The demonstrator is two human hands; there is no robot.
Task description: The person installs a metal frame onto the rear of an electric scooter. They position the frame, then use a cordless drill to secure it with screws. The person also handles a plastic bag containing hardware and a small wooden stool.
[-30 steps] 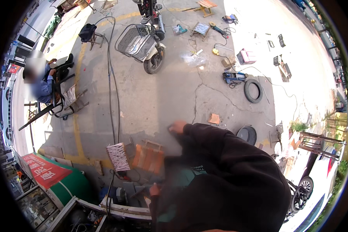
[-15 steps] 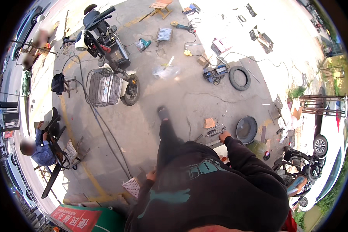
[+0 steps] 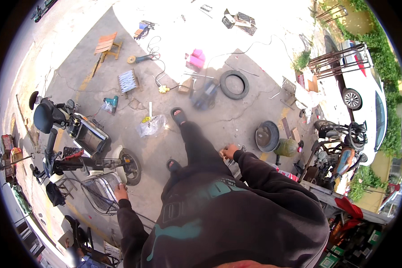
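My left hand hangs beside the wire basket of an electric scooter, fingers loosely apart, with nothing seen in it; whether it touches the rim I cannot tell. My right hand is in front of my right thigh, fingers curled. Anything inside those fingers is too small to make out. Metal tools lie just beyond it, partly hidden by my sleeve. My feet in dark sandals stand apart on the concrete.
A tyre, a dark basin and a blurred blue device lie ahead. An angle grinder trails a cord. A drill, stools and a plastic bag are ahead left. A seated person is at lower left.
My view has turned right, so the scooter and tyre appear further left. My left hand has swung forward beside the basket. My right hand has come away from the tools it was over.
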